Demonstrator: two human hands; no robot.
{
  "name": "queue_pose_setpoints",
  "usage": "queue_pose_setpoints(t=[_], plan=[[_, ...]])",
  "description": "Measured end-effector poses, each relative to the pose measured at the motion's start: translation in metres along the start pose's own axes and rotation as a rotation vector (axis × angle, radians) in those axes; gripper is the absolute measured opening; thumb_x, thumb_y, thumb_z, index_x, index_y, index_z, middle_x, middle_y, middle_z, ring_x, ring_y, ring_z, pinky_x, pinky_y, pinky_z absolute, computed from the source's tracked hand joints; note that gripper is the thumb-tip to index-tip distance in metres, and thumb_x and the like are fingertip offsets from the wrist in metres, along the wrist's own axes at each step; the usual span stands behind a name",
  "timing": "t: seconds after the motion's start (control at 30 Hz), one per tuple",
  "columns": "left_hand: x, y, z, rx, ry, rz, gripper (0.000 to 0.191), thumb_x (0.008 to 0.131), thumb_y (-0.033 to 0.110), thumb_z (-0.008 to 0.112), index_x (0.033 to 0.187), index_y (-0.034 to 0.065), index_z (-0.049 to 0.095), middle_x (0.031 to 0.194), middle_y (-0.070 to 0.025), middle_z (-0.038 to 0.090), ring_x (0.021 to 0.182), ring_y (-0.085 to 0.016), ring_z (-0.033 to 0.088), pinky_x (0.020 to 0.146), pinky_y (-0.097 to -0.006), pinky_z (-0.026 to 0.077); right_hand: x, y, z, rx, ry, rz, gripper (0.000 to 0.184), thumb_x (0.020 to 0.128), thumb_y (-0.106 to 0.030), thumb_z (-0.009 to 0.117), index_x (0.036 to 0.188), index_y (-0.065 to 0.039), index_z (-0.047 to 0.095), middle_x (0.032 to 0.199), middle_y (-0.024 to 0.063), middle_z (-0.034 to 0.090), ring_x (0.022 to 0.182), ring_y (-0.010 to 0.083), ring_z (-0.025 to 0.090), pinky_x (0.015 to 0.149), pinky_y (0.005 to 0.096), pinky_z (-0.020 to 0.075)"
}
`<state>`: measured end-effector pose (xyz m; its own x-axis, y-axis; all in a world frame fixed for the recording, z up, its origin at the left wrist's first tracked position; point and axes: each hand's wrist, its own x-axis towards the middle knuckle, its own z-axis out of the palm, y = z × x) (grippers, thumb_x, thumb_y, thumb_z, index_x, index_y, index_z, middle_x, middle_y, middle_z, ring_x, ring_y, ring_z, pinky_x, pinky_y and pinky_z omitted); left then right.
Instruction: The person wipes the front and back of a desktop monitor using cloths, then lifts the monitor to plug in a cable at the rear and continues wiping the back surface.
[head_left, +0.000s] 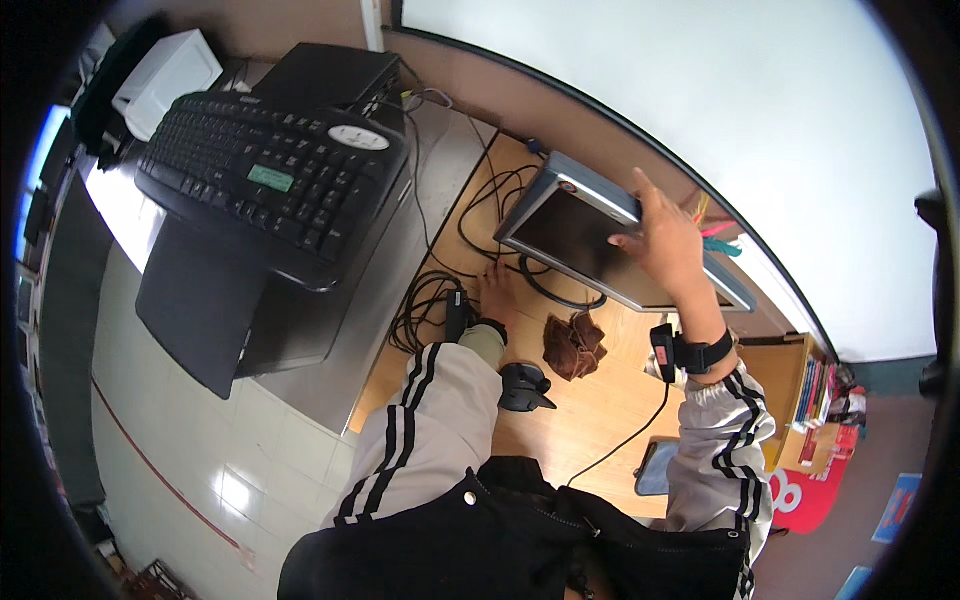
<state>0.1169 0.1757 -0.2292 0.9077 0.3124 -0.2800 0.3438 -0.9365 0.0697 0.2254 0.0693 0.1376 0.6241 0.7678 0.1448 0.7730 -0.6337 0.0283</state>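
Observation:
My right hand grips the upper edge of a tilted flat-panel monitor, thumb on its screen side and fingers over its silver and dark casing. My left hand rests low on the wooden desk beside coiled black cables and a black power adapter; its fingers are partly apart and seem to hold nothing. More black cable loops behind the monitor's left end. Close to my left forearm are a small black stand-like object and a brown, leaf-like object.
At left, a black keyboard lies on dark equipment on a metal-topped table. A white box-like object stands behind it. A blue pouch lies near my right sleeve. Books stand at right, and a whiteboard rises behind.

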Motion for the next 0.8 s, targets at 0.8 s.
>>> queue_pose_setpoints(t=[0.8], plan=[[-0.019,-0.035,-0.056,-0.193,-0.18,0.015,0.059,0.101,0.033,0.045,0.153,0.0095,0.028,0.161,-0.0185,0.01,0.146,-0.046,0.006,0.113,-0.0673,0.018,-0.129,0.065,-0.015,0.323,0.04,-0.14,0.045,0.066,-0.008,0.078,0.107,-0.003,0.063,0.121,0.0149,0.067,0.112,0.0339,0.064,0.096,0.0431,0.0457]])
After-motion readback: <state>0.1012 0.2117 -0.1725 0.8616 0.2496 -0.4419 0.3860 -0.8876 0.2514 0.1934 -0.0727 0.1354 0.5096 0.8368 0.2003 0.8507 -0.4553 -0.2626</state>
